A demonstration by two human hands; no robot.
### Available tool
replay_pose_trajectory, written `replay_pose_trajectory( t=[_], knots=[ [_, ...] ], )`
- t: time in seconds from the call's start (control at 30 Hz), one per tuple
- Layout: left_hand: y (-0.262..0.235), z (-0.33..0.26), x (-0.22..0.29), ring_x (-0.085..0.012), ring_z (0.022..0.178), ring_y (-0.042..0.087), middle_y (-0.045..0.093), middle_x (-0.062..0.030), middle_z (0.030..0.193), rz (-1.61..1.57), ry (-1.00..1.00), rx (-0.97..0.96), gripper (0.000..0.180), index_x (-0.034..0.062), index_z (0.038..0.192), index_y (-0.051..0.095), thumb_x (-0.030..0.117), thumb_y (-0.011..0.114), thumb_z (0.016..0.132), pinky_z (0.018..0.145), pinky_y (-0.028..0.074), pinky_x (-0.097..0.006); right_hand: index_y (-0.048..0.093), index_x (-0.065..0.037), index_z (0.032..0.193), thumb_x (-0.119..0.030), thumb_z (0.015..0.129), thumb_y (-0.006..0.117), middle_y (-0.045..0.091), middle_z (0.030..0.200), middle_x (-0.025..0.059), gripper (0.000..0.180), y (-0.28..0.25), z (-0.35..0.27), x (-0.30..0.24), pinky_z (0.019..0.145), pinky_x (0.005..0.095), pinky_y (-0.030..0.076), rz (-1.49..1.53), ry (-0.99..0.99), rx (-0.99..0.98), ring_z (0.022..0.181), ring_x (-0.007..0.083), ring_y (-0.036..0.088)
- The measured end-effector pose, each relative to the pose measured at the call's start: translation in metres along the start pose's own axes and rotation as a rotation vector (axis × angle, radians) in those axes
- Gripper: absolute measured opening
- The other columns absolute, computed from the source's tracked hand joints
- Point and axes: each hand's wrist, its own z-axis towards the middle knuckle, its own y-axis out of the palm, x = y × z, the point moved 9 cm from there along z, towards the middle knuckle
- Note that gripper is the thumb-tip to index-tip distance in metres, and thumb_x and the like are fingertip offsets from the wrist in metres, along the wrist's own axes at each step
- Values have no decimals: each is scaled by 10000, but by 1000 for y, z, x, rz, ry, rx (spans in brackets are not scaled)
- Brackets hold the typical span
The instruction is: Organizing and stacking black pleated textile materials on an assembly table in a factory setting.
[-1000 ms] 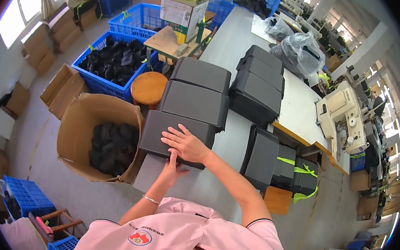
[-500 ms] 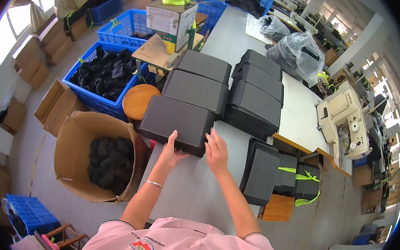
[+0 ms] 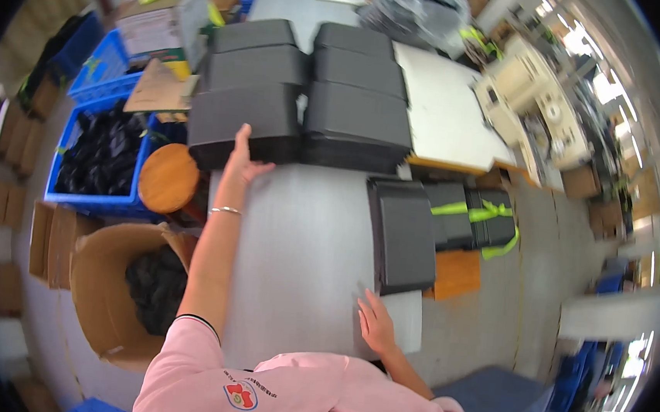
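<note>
Two rows of dark grey-black moulded panels, stacked in blocks, stand on the grey table (image 3: 296, 242). My left hand (image 3: 246, 162) rests against the near face of the left row's closest stack (image 3: 245, 118), thumb raised and fingers apart, gripping nothing. Beside it is the right row's closest stack (image 3: 359, 115). Lower down, my right hand (image 3: 376, 327) hovers over the table's right part, empty with fingers loosely spread. The thing nearest to it is a separate black stack (image 3: 405, 235) at the table's right edge, just beyond the fingertips.
Left of the table are a round wooden stool (image 3: 169, 178), a cardboard box (image 3: 98, 296) of black pieces and a blue crate (image 3: 94, 201). More black stacks with lime-green ties (image 3: 473, 211) sit at right. A sewing machine (image 3: 536, 102) stands farther right.
The near left stack sits farther back, in line with the others. My left hand has followed it; my right hand has left it and dropped back toward me, to the right. The view has shifted.
</note>
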Motion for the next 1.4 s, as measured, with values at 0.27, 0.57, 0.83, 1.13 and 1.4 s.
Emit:
replay_pose_trajectory(
  t=[0.27, 0.57, 0.83, 1.13, 1.4],
  knots=[
    [18, 2, -19, -516, 1552, 61, 117, -193, 1723, 57, 70, -70, 1214, 192, 1678, 182, 774, 752, 777, 1182, 272, -704, 623, -33, 1346, -49, 935, 691, 506, 1534, 200, 416, -50, -25, 45, 1129, 479, 439, -80, 268, 246, 1346, 400, 533],
    [-90, -74, 45, -356, 1507, 351, 329, -268, 1633, 316, 673, 539, 1129, -152, 1578, 221, 624, 712, 922, 1207, 357, -471, 605, -22, 1367, -56, 937, 695, 512, 1519, 213, 441, -68, 6, 36, 1071, 449, 488, -56, 139, 311, 1292, 382, 579],
    [-72, -68, 153, -293, 1336, 546, 621, -188, 1405, 551, 923, 466, 689, -81, 1410, 578, 506, 582, 1049, 1134, 396, -378, 621, -13, 1350, -68, 936, 707, 570, 1468, 198, 426, 11, 124, -8, 1061, 450, 525, 79, -131, 196, 1257, 370, 619],
    [-16, 77, 243, -283, 1425, 478, 515, -196, 1537, 828, 727, 62, 841, -67, 1531, 447, 589, 575, 1021, 1173, 365, -365, 481, -75, 1515, -250, 994, 660, 446, 1589, 164, 578, 135, 224, 3, 1219, 556, 324, -242, -199, -82, 1457, 359, 436],
    [18, 187, 261, -314, 1423, 501, 333, -233, 1654, 492, 458, -63, 1179, -69, 1644, 170, 615, 756, 882, 1109, 481, -408, 473, -95, 1523, -267, 959, 679, 425, 1601, 149, 625, 135, 226, 15, 1241, 551, 273, -291, -118, -200, 1479, 347, 403]
  ],
)
